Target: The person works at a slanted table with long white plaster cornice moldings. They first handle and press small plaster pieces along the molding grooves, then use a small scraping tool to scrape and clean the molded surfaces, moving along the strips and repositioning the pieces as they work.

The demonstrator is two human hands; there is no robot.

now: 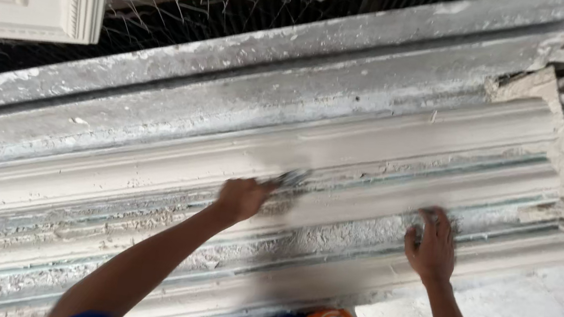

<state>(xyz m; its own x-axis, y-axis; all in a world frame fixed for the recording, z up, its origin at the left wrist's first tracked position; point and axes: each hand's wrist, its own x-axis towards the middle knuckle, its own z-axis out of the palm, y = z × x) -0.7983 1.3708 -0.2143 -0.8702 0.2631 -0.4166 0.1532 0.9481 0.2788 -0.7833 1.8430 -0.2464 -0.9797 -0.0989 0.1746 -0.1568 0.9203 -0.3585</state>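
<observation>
Left hand (pixel 242 199): I see it closed round a blurred tool (pixel 290 178), frame centre, on the plaster moulding (pixel 384 146).
Right hand (pixel 433 247): I see it flat, fingers spread, holding nothing, pressing the moulding at lower right.

So the moulding (pixel 382 156) is a long white plaster cornice piece with stepped ridges, running slantwise across the view, higher at the right. It's rough: crumbly plaster bits in the grooves, greenish streaks between the ridges, right end chipped. The tool (pixel 290 178) is small, dark and blurred, pressed on a middle ridge; can't tell what kind.
</observation>
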